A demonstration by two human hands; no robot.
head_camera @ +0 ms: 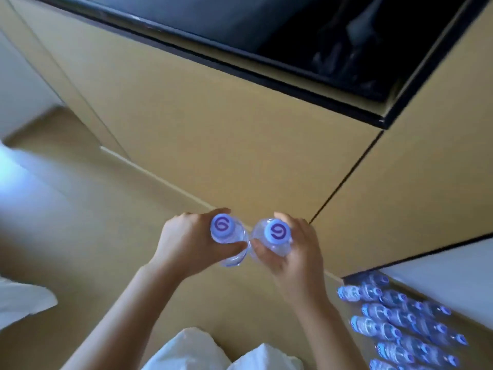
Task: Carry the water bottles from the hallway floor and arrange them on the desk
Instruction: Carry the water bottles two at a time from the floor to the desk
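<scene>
White cloth [202, 351] at the bottom edge, and above it two forearms reaching forward, each hand holding one water bottle upright.

Left hand [184, 243] wraps its fingers and thumb round the left bottle [229, 237], and the right hand [293, 252] grips the right bottle [272, 240] the same way. Both bottles stand with the long axis vertical, caps pointing up to the camera, and their bodies touch between the hands, over the tan floor [112, 231] in front of a beige cabinet [213, 124]. More bottles [400, 324] lie on their sides on the floor at the lower right, blurred.
</scene>
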